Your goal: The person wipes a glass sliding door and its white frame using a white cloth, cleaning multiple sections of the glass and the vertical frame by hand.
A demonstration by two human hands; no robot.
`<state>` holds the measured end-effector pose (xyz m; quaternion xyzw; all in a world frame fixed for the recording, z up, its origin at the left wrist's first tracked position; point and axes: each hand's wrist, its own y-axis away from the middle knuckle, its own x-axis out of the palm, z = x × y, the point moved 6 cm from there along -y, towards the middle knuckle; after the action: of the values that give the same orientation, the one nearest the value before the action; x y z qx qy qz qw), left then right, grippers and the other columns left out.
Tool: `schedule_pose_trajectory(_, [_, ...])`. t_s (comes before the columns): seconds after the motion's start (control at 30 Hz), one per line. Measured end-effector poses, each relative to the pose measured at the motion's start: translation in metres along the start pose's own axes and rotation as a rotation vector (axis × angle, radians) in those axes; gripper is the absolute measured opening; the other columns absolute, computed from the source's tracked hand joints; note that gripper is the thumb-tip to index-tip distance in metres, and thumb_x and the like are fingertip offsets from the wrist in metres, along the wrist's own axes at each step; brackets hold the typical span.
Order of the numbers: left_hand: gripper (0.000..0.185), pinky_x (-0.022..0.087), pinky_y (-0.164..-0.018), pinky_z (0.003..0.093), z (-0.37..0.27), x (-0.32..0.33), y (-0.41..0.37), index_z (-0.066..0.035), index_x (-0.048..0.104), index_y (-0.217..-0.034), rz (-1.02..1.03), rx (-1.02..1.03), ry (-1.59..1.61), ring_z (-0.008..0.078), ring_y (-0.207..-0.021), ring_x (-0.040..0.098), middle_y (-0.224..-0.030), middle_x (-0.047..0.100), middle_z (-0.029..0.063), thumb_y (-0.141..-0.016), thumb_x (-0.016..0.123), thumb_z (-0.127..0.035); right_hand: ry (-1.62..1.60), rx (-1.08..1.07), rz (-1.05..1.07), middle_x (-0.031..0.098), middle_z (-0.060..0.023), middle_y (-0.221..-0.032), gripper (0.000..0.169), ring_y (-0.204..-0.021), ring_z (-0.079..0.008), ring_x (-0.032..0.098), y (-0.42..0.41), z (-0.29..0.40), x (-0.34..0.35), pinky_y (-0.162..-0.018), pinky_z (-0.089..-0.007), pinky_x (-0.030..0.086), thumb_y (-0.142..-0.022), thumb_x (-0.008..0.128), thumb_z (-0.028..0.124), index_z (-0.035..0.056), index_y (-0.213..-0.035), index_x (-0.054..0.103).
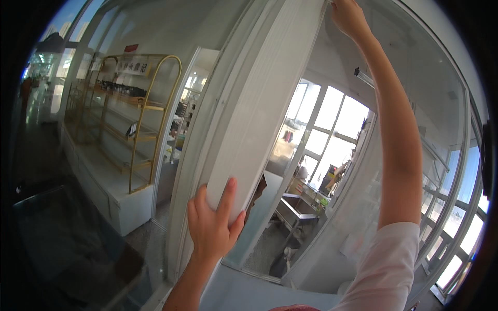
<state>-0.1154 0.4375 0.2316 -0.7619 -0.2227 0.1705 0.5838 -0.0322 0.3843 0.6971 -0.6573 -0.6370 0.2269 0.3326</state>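
A tall white panel or frame post (256, 101) stands directly before me, leaning in the picture from lower left to upper right. Against its lower part rests my left hand (214, 221), fingers spread, with the fingertips on the white face and the thumb at its right edge. My right arm is raised high, and my right hand (348, 15) is at the top rim by the upper right edge of the panel. Its fingertips are partly cut off, so its hold is unclear. A dark brown, jagged-edged piece (257, 192) shows behind the panel's right edge, near my left thumb.
Glass panes flank the panel. To the left, a gold metal shelf rack (155, 105) stands on a white platform (134, 212). Through the glass at right are a stainless steel sink (299, 206), cluttered counters and tall windows (327, 116). A dark glass-like surface (70, 241) lies at lower left.
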Motion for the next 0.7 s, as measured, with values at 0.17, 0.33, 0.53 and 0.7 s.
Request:
schedule_pose_trajectory(0.17, [0.064,0.037,-0.09,0.0465,-0.003,0.005,-0.002,-0.019,0.042,-0.144,-0.041,0.015,0.008,0.0403,-0.097,0.043,-0.125,0.04,0.0297,-0.083,0.062,-0.028,-0.036,-0.296,0.134,0.057,-0.0166,-0.105,0.046,-0.085,-0.0336,0.063,0.127,0.082,-0.025,-0.072,-0.0374,0.054,-0.078,0.045,-0.015,0.0001,-0.121,0.057])
schedule_pose_trajectory(0.33, [0.066,0.038,-0.091,0.0455,-0.003,-0.001,0.001,-0.021,0.042,-0.144,-0.058,0.01,0.016,0.0399,-0.099,0.044,-0.125,0.041,0.0285,-0.082,0.064,-0.026,-0.408,-0.385,0.516,0.059,-0.0128,-0.107,0.035,-0.094,-0.0297,0.062,0.253,0.208,-0.077,-0.081,-0.036,0.054,-0.082,0.06,0.002,-0.0027,-0.116,0.057])
schedule_pose_trajectory(0.53, [0.068,0.038,-0.092,0.0468,-0.011,-0.007,-0.002,-0.022,0.041,-0.144,-0.064,-0.008,-0.018,0.0402,-0.101,0.043,-0.125,0.041,0.0278,-0.081,0.066,-0.023,-0.258,0.282,0.425,0.065,-0.0143,-0.101,0.028,-0.086,-0.0324,0.064,0.152,0.044,-0.076,-0.076,-0.0435,0.05,-0.092,0.042,0.017,0.007,-0.11,0.061])
schedule_pose_trajectory(0.7, [0.068,0.04,-0.089,0.0449,-0.014,-0.006,-0.001,-0.026,0.041,-0.144,-0.087,0.014,-0.036,0.0378,-0.098,0.044,-0.122,0.042,0.0244,-0.081,0.066,-0.028,0.158,0.157,-0.083,0.059,-0.0196,-0.091,0.022,-0.082,-0.0324,0.06,0.103,-0.074,-0.098,-0.071,-0.0373,0.048,-0.087,0.052,-0.002,0.001,-0.104,0.064])
